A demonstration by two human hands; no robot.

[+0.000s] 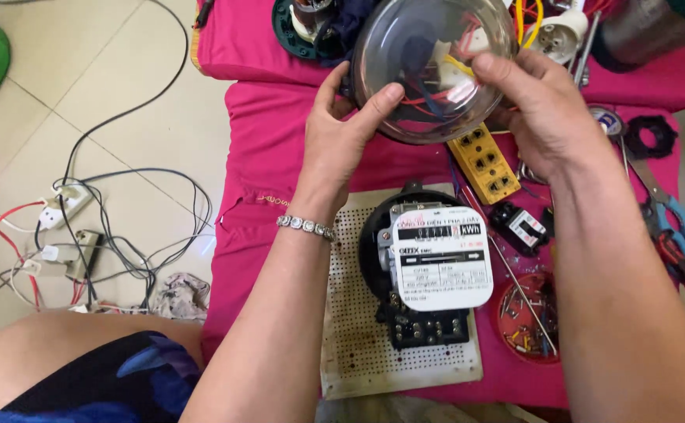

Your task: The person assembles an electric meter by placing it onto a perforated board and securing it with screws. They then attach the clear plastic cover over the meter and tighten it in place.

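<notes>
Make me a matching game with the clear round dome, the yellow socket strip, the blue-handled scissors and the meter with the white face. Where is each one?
Things:
1. clear round plastic dome
2. yellow plastic socket strip
3. blue-handled metal scissors
4. black electric meter with a white face

Places:
A. on the white perforated board
B. far right on the pink cloth
C. held in the left hand and right hand
D. just below the dome

Pairs: 1-C, 2-D, 3-B, 4-A

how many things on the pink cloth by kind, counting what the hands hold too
clear round cover, held by left hand and right hand: 1
electricity meter on perforated board: 1
yellow socket strip: 1
blue-handled scissors: 1
red dish of small parts: 1
small black breaker: 1
Total: 6
</notes>
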